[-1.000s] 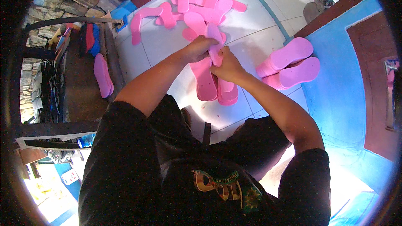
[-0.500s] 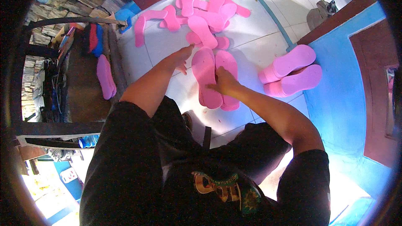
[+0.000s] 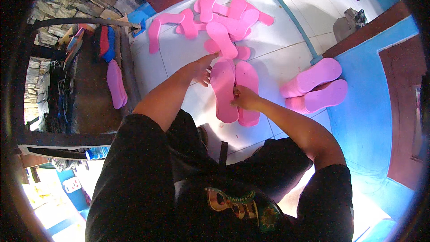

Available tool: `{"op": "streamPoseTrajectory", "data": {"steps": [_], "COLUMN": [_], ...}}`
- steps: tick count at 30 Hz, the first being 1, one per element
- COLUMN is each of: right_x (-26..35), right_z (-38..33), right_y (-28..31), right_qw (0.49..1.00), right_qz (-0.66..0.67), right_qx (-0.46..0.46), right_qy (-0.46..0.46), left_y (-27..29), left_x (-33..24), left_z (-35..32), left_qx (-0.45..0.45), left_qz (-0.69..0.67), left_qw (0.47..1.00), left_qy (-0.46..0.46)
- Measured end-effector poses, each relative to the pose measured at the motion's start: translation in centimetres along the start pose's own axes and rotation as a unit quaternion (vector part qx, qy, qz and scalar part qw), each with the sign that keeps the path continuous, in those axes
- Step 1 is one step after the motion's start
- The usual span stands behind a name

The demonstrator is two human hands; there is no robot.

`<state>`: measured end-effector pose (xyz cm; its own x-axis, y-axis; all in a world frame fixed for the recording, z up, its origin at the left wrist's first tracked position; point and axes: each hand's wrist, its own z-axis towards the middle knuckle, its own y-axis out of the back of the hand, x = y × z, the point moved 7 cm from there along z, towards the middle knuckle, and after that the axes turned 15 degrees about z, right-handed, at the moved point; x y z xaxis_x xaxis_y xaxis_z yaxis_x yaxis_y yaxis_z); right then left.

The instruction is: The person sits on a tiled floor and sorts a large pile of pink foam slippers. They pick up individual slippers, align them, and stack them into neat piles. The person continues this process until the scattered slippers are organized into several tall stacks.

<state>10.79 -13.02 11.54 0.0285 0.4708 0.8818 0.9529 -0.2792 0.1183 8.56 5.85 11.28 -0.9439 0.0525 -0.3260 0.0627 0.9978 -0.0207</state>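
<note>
Now, left hand [image 3: 201, 69]: fingers spread, nothing held, closer to the left stack of pink soles [image 3: 224, 92] on the floor tiles [image 3: 190, 103]; the sole both hands gripped a second ago apparently lies there, adding a layer. Right hand [image 3: 246, 98]: fingers curled at that stack's inner edge, pinching or merely touching, cannot tell. Right stack [image 3: 247, 74] just beside.

On the front of a black T-shirt [image 3: 188, 208], a gold and green print [image 3: 237, 206] carries small capital letters along a curved band [image 3: 234, 196], appearing upside down. At lower left, a white label [image 3: 71, 184] on a blue object [image 3: 79, 200] bears red marks too small to read.
</note>
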Motion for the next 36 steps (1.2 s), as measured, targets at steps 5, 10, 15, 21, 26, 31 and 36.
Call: {"op": "streamPoseTrajectory", "data": {"steps": [5, 10, 15, 21, 26, 31, 36], "right_x": [-0.2, 0.9, 2.8, 13.1, 23.0, 21.2, 19.1], "right_z": [0.0, 0.8, -0.1, -7.0, -15.5, -15.6, -14.2], "right_y": [1.0, 4.2, 9.2, 8.1, 7.4, 8.0, 7.3], "right_qw": [0.997, 0.995, 0.978, 0.972, 0.955, 0.931, 0.942], "right_qz": [-0.067, -0.041, -0.019, -0.122, -0.195, -0.262, -0.274], "right_qx": [-0.022, -0.056, -0.193, -0.141, -0.207, -0.245, -0.192], "right_qy": [-0.011, 0.068, 0.072, 0.139, 0.084, 0.063, 0.032], "left_y": [0.5, 3.5, 8.8, 15.5, 10.8, 8.4, 8.4], "left_x": [0.0, -0.5, -5.1, -10.2, -15.4, -19.5, -20.2], "left_z": [-0.7, -0.9, 4.3, 17.7, 19.3, 17.6, 17.6], "left_qx": [-0.032, -0.130, -0.290, -0.358, -0.412, -0.491, -0.516], "left_qz": [0.068, 0.258, 0.253, 0.037, -0.099, -0.125, -0.039], "left_qw": [0.997, 0.957, 0.918, 0.923, 0.904, 0.857, 0.849], "left_qy": [0.007, 0.004, -0.090, -0.133, 0.051, 0.098, 0.110]}}
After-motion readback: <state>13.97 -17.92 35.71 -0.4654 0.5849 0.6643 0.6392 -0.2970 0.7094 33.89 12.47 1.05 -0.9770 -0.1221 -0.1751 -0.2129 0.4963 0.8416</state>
